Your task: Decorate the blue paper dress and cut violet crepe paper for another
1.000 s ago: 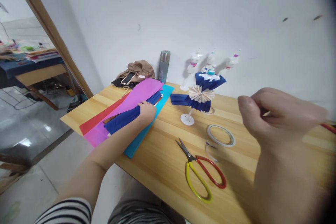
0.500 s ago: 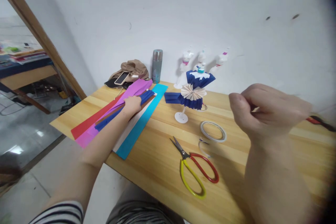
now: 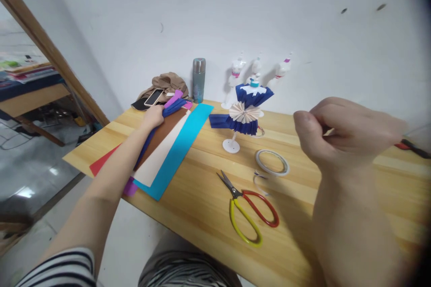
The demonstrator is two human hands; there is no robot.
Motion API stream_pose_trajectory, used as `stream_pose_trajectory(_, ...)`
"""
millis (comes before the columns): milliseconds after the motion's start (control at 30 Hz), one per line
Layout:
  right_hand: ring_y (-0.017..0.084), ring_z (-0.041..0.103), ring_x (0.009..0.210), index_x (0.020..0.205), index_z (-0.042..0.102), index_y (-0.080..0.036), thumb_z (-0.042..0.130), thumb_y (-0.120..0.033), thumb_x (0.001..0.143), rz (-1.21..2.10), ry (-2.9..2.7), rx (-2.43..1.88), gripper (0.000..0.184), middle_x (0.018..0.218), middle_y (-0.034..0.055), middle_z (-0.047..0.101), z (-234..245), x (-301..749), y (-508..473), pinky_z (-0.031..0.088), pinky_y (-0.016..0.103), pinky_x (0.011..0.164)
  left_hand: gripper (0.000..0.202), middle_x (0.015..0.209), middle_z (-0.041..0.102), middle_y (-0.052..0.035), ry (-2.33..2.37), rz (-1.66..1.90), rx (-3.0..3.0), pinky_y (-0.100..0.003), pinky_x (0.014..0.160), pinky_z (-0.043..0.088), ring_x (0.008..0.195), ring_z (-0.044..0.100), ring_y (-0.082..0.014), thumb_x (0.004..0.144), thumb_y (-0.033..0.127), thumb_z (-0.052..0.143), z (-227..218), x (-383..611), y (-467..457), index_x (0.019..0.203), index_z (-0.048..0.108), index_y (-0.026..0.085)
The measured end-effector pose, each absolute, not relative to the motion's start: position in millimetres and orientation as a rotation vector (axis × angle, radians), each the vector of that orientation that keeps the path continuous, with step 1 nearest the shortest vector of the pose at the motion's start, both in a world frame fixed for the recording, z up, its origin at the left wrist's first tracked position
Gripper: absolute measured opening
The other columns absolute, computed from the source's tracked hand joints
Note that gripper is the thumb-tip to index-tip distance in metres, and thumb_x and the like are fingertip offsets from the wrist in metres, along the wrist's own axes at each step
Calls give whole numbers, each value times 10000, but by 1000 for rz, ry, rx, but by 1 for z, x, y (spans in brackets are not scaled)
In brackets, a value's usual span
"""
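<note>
My left hand [image 3: 153, 116] reaches far across the wooden table [image 3: 208, 215] and grips the dark blue and pink paper sheets [image 3: 173, 105], lifting their far ends off a stack. Brown, white [image 3: 158, 157], cyan [image 3: 178, 148] and red [image 3: 101, 166] sheets lie flat below. My right hand [image 3: 343, 132] is raised close to the camera, fingers curled and pinched together on something small and pale that I cannot make out. A paper doll in a pleated blue dress [image 3: 247, 110] stands on a white stand between the two hands.
Scissors with a yellow and a red handle [image 3: 247, 213] lie near the front edge, beside a tape roll [image 3: 272, 162]. At the back by the wall stand a grey flask [image 3: 198, 80], several white figurines [image 3: 256, 69], and a brown cloth with a phone [image 3: 154, 97]. Left is a doorway.
My left hand has pushed the blue and pink sheets away toward the wall, uncovering the brown and white sheets. My right hand has stayed raised and curled.
</note>
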State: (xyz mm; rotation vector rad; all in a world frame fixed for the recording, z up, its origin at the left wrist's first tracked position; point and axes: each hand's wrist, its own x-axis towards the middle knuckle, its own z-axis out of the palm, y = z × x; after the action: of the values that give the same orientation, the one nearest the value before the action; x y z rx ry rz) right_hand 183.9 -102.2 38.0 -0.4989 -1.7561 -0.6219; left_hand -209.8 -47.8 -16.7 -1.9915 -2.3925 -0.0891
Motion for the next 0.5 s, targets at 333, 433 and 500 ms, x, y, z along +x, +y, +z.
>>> stream_pose_trajectory(333,62,236,432,540,304,-213,595,-157,788,-652,-1782,-512,386,482,-74,264,37,181,-104,171,216,380,475,1439,521,-267,-2141,-53,-1905,-527,1124,364,1404,423,-396,987,201,357,-57,-178,-60,1406,541,76)
stream_pose_trajectory(433,64,239,439,543,301,-213,601,-156,795,-654,-1789,-518,396,485,-72,269,37,181,-105,171,219,387,392,1323,626,-210,-2009,-39,-2133,-462,1108,408,1349,495,-350,992,245,390,-61,-164,-57,1221,680,113)
stream_pose_trajectory(500,70,244,452,545,300,-215,607,-169,809,-654,-1793,-558,407,491,-67,280,36,183,-104,176,232,406,356,1170,705,-167,-2041,45,-2273,-392,1032,480,1210,611,-302,984,296,436,-63,-155,-53,1101,729,131)
